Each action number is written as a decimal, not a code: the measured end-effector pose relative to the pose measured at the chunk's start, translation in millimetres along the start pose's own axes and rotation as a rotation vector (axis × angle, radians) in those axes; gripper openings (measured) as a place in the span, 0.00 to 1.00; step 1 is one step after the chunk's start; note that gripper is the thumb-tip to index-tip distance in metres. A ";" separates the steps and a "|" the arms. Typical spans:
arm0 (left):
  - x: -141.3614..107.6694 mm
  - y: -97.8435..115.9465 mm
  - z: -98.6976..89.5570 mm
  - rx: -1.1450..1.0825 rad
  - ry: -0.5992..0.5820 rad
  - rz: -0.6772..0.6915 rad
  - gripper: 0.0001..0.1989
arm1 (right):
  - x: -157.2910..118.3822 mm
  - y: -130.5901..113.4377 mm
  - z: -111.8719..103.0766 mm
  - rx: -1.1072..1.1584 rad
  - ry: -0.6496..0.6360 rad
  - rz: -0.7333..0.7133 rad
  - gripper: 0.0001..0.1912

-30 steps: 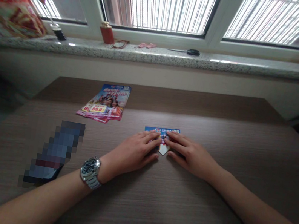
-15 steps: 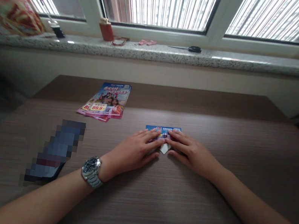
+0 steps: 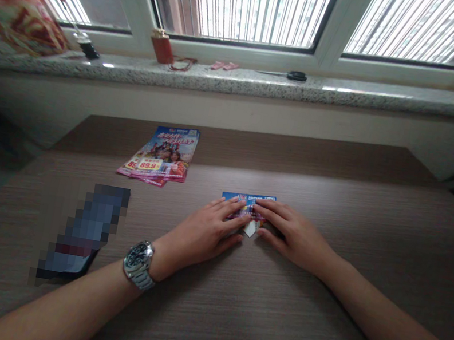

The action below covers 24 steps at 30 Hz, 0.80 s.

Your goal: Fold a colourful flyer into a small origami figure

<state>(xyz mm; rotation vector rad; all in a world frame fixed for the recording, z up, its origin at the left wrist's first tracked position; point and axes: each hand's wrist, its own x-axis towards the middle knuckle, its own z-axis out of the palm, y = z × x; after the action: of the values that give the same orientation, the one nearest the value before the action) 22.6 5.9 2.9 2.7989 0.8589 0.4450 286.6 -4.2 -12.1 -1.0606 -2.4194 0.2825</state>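
A folded paper flyer (image 3: pixel 251 228), blue along its far edge with a white point toward me, lies on the table between my hands. My left hand (image 3: pixel 215 226), with a metal watch (image 3: pixel 138 261) at its wrist, rests flat on the flyer's left part, fingers stretched out. From the other side, my right hand (image 3: pixel 292 231) lies on the right part, its fingers also extended and pressing down. The fingertips of both hands nearly meet over the middle of the paper and hide much of its print.
Left of my hands lies a phone (image 3: pixel 89 228), blurred out. Behind it sits a stack of printed flyers (image 3: pixel 169 151). The stone windowsill (image 3: pixel 241 82) carries scissors (image 3: pixel 295 76), a red container (image 3: pixel 162 48), pink clips (image 3: pixel 224 66) and a food bag (image 3: pixel 16 13).
My right fingers have shifted slightly on the flyer, and a little more of its printed lower part shows. Otherwise both hands stay in place on it.
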 end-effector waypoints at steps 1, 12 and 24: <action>0.0 0.0 -0.1 0.005 -0.002 0.001 0.21 | 0.6 -0.6 0.2 -0.013 -0.005 0.006 0.26; 1.6 3.8 -6.0 0.106 0.003 -0.007 0.21 | 2.2 -3.2 -4.7 -0.126 -0.025 -0.004 0.22; 0.7 3.8 -9.7 0.101 0.015 -0.083 0.19 | -2.9 -4.5 -2.4 0.052 -0.043 -0.136 0.19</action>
<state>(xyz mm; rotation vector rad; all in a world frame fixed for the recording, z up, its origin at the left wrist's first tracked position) 21.9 4.1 13.2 2.8407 1.0242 0.4216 286.6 -9.4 -9.3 -0.8716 -2.4950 0.3236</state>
